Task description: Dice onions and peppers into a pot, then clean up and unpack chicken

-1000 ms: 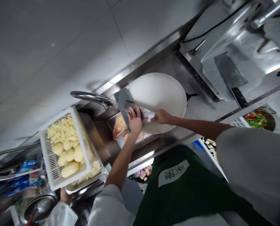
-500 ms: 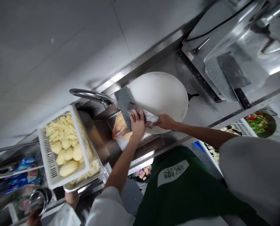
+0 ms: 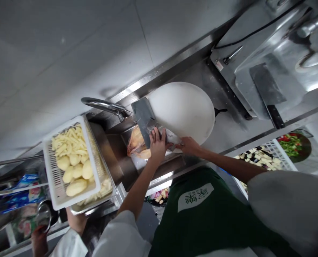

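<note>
A cleaver with a broad grey blade (image 3: 142, 113) lies slantwise across the left edge of a round white cutting board (image 3: 185, 107). A pale, crumpled wrap (image 3: 172, 135), cloth or plastic, covers the lower part of the cleaver toward its handle. My left hand (image 3: 158, 144) presses curled fingers onto this wrap beside the blade. At the handle end, my right hand (image 3: 189, 145) is closed around the cleaver; the handle itself is hidden. Below the blade, poultry pieces (image 3: 139, 142) with yellowish skin sit in a clear bag or container in the sink (image 3: 118, 162).
A faucet (image 3: 105, 104) curves over the sink. To the left stands a white basket (image 3: 96, 171) of potatoes and cut strips, above a metal tray. A second cleaver (image 3: 267, 85) rests on the machine at right. A co-worker's hand (image 3: 77, 219) is at lower left.
The view has shifted slightly, showing more of the diced eggplant at right. Both my hands keep their hold on the cleaver and wrap. At lower left, the co-worker's hands have moved a little.
</note>
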### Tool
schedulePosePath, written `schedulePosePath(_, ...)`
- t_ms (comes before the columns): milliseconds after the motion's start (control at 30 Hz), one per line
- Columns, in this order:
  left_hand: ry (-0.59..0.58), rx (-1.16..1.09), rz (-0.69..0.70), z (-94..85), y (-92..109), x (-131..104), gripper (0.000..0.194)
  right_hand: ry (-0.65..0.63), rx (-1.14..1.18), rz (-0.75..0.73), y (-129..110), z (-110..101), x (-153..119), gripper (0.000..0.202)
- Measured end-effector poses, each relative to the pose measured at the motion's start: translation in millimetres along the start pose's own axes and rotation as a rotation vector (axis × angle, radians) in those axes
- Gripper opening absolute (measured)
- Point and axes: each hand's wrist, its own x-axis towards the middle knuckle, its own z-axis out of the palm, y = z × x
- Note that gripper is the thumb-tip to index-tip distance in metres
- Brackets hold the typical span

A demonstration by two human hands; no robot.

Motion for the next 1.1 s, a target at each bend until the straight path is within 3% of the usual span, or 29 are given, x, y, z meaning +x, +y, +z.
schedulePosePath(67, 0.019, -0.009, 0.007, -17.4, -21, 37, 0.086, -0.001, 0.042, 0.022, -11, -15, 34, 0.036)
schedulePosePath(133, 0.022, -0.033, 0.019, -47.9, -50, 88, 0.086, 0.002, 0.085, 0.017, -30, -40, 84, 0.042)
schedulePosePath(200, 0.011, -0.08, -0.014, -78.8, -69, 124, 0.085, 0.013, 0.145, 0.026, -50, -66, 125, 0.043)
schedulePosePath(233, 0.04, -0.112, -0.016, -90.4, -71, 130, 0.08, 0.031, 0.166, 0.038, -57, -78, 135, 0.043)
schedulePosePath(300, 0.161, -0.194, 0.017, -100.4, -60, 113, 0.063, 0.114, 0.146, 0.045, -64, -96, 132, 0.041)
schedulePosePath(367, 0.314, -0.285, 0.073, -91.6, -35, 65, 0.051, 0.211, 0.034, -0.01, -61, -102, 101, 0.042)
schedulePosePath(467, 0.472, -0.391, 0.05, -57.4, -2, -16, 0.051, 0.248, -0.168, -0.146, -44, -88, 41, 0.058)
schedulePosePath(567, 0.565, -0.413, -0.045, -24.0, 3, -53, 0.051, 0.186, -0.315, -0.206, -30, -53, 6, 0.071)
schedulePosePath(700, 0.542, -0.341, -0.224, 4.9, -23, -35, 0.054, 0.167, -0.403, -0.221, -24, -10, 0, 0.067)
schedulePosePath(867, 0.388, -0.259, -0.299, 29.3, -52, -8, 0.075, 0.074, -0.399, -0.183, -35, 11, -4, 0.065)
schedulePosePath(967, 0.317, -0.232, -0.3, 31.0, -55, -9, 0.084, -0.037, -0.355, -0.149, -45, 19, -11, 0.072)
schedulePosePath(1100, 0.196, -0.222, -0.259, 20.5, -51, -26, 0.084, -0.113, -0.291, -0.185, -59, 39, -30, 0.076)
